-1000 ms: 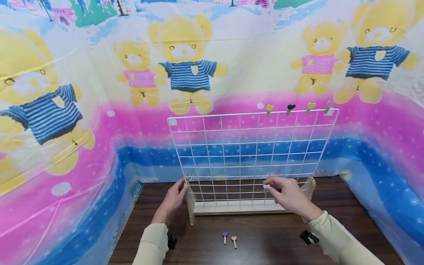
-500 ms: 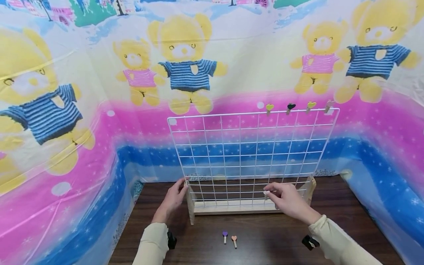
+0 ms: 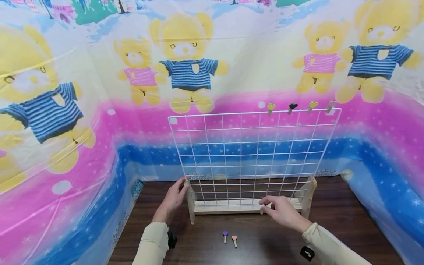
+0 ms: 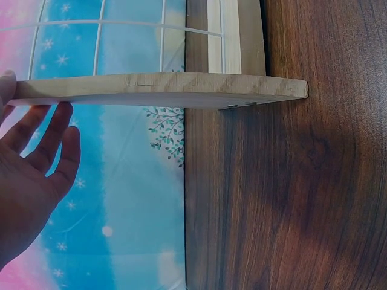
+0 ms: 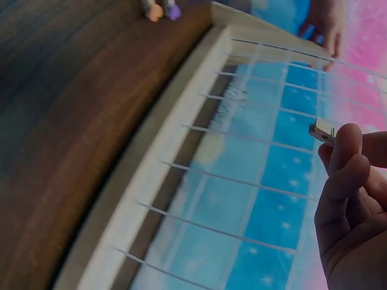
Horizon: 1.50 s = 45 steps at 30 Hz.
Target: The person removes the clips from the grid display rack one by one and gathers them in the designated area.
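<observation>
A white wire grid (image 3: 251,154) stands upright in a wooden base (image 3: 228,209) on a dark wooden table (image 3: 265,243). My left hand (image 3: 173,198) rests with straight fingers against the left wooden upright (image 4: 157,90) of the stand. In front of the base's right half, my right hand (image 3: 279,211) pinches a small wooden clip (image 5: 323,130) between thumb and fingers. Several heart-topped clips (image 3: 291,107) sit on the grid's top wire at the right. A purple clip (image 3: 225,236) and an orange clip (image 3: 234,240) lie on the table in front of the stand.
A printed teddy-bear sheet (image 3: 99,110) covers the walls behind and on both sides of the table. Black wrist camera mounts (image 3: 171,240) sit on both sleeves. The table's left edge (image 4: 184,211) meets the blue sheet.
My right hand has come down and back from the lower grid wires to the front of the wooden base, still pinching the clip. The left hand has stayed put.
</observation>
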Available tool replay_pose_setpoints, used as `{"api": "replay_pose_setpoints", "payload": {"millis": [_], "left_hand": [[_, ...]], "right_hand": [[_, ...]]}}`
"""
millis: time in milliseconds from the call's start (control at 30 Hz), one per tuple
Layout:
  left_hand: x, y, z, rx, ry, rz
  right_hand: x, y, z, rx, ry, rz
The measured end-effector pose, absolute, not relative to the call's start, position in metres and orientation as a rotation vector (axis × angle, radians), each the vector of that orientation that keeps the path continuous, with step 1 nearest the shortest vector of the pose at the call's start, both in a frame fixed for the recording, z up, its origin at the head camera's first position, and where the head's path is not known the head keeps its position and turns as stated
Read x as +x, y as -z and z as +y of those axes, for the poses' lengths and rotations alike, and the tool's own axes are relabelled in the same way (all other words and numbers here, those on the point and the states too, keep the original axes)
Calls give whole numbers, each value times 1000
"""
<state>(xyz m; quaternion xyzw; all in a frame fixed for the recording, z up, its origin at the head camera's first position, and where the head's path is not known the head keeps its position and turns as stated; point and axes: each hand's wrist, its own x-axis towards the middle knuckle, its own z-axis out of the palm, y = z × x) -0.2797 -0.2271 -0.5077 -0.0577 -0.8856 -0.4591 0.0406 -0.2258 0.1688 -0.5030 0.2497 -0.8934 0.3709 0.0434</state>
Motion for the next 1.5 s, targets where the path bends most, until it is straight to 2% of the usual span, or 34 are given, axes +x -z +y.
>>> {"api": "replay_pose_setpoints", "payload": {"millis": [300,667,1200,1500], "left_hand": [[-279,507,-227,-180,1420,-2712],[-281,508,-228,-167,1430,-2710],[-280,509,-228,-159,1435,-2711],[-281,509,-228,-156,1447,-2716]], "right_hand": [[-225,541,161,883,-1092,-2686],[-226,580,154,795,-1168,-2830],[-231,616,143,774,-1268,-2911],[-229,621,137,737,-1324,-2949]]}}
